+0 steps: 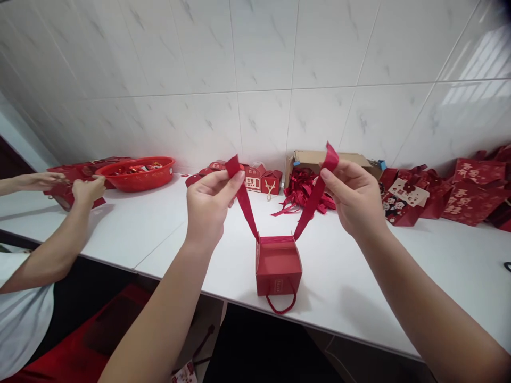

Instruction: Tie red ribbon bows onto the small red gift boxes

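Observation:
Between my hands a red ribbon [248,211] runs down on both sides to a small red gift box [278,266] near the table's front edge. My left hand [213,199] pinches one end of the ribbon, with a short tail showing above the fingertips. The other end is pinched in my right hand [355,197], its tail pointing up. Both lengths slant inward and meet the top of the box at its far side. A red cord handle [281,308] hangs off the front of the box. Its top shows an open, folded-in shape.
On the white table [167,234], a heap of red ribbons [301,191] lies before a cardboard box [339,158]. Small red boxes [252,181] line the wall. Red gift bags [475,194] stand right. Left, a co-worker's hands [85,191] work beside a red basin [139,181].

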`<state>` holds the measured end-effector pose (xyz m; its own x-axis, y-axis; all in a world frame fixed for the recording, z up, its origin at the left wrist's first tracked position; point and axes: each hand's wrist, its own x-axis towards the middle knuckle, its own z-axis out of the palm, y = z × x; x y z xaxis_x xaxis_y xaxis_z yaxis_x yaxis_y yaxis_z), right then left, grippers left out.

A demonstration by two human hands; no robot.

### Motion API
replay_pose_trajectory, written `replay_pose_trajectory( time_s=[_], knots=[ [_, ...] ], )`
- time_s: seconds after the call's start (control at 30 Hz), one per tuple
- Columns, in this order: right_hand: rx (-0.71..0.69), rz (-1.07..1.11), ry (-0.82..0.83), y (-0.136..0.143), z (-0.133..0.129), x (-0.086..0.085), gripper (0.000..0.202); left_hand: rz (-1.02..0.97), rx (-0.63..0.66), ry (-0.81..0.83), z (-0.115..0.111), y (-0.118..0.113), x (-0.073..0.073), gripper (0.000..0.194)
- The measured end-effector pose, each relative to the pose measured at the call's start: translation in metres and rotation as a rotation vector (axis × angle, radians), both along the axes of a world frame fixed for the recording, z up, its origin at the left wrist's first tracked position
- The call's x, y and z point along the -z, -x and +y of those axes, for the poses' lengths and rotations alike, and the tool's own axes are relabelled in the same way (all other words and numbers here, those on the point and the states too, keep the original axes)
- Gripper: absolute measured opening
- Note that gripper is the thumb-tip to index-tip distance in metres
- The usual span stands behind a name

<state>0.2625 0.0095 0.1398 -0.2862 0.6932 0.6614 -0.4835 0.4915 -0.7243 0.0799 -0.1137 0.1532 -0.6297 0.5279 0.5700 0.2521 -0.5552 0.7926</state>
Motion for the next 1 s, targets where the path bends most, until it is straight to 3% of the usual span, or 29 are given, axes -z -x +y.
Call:
replay_pose_trajectory(
  time_s=[0.3, 0.53, 1.0],
  knots=[
    [-0.143, 0.048, 0.038, 0.011, -0.008, -0.018, 0.002, 0.059, 0.040, 0.092, 0.005, -0.008, -0.013, 0.022],
    [-0.060, -0.014, 0.080, 0.014, -0.011, -0.016, 0.011, 0.060, 0.078, 0.087, 0.002, -0.010, -0.020, 0.021],
    [-0.022, -0.007, 0.082, 0.018, -0.007, -0.008, 0.014, 0.063, 0.108, 0.040, 0.001, -0.014, -0.026, 0.023]
  ],
)
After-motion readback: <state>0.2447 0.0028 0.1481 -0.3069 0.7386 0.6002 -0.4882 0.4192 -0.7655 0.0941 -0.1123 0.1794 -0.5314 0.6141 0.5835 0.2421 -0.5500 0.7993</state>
